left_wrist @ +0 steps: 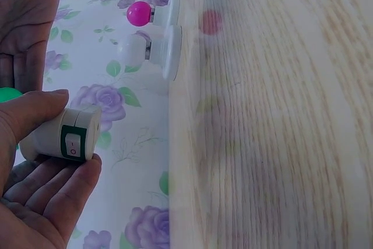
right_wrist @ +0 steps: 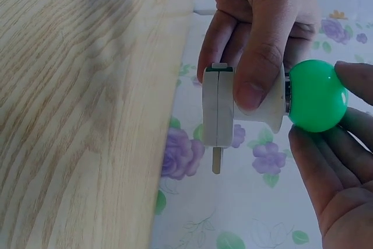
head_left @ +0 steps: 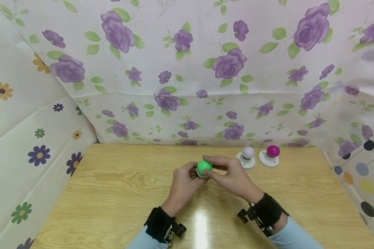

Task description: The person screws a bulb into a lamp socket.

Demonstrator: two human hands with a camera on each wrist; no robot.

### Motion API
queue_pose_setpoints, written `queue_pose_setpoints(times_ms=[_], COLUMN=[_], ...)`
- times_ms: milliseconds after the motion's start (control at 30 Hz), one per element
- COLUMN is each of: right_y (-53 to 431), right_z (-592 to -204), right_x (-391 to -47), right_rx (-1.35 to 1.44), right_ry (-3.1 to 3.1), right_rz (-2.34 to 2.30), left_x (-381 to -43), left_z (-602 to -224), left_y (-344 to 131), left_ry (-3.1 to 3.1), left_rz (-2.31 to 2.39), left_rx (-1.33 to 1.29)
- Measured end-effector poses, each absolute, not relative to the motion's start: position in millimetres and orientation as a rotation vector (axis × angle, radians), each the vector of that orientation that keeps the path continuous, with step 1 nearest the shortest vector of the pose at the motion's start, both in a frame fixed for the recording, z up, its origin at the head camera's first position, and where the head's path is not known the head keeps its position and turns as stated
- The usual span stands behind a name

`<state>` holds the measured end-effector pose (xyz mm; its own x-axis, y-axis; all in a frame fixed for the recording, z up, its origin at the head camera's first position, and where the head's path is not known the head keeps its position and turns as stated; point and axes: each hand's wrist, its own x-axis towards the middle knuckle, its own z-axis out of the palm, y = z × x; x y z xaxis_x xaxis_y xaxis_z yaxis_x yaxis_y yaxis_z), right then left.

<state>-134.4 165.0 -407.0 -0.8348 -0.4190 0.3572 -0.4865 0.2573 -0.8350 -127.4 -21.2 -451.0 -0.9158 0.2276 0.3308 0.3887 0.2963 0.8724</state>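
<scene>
My left hand grips a white lamp socket, thumb on one side and fingers on the other. A rocker switch is set into the socket's side, and a metal plug pin sticks out of it. Seated at the socket's mouth is a round green bulb, with some of its metal neck showing. My right hand pinches this bulb between thumb and fingers. Both hands are above the table, and the socket is mostly hidden in the head view.
Toward the back right of the wooden table stand a white bulb and a magenta bulb, each in a round white base. Flower-patterned cloth hangs behind the table's back edge, with more cloth at both sides.
</scene>
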Motion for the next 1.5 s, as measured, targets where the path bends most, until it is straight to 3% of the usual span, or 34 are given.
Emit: queue_pose_setpoints(times_ms=[567, 1167, 1500], right_y=[160, 161, 166], right_z=[-410, -376, -402], right_x=[-133, -123, -136], right_rx=[0.785, 0.996, 0.964], right_ry=[-2.339, -2.475, -2.470], right_rz=[1.598, 1.665, 1.650], left_x=[-127, -130, -129], left_z=[-450, -450, -449], left_y=[-21, -21, -21], left_ry=[-2.414, -2.412, -2.405], left_rz=[-1.685, -1.690, -1.693], left_rx=[-0.583, -0.582, -0.587])
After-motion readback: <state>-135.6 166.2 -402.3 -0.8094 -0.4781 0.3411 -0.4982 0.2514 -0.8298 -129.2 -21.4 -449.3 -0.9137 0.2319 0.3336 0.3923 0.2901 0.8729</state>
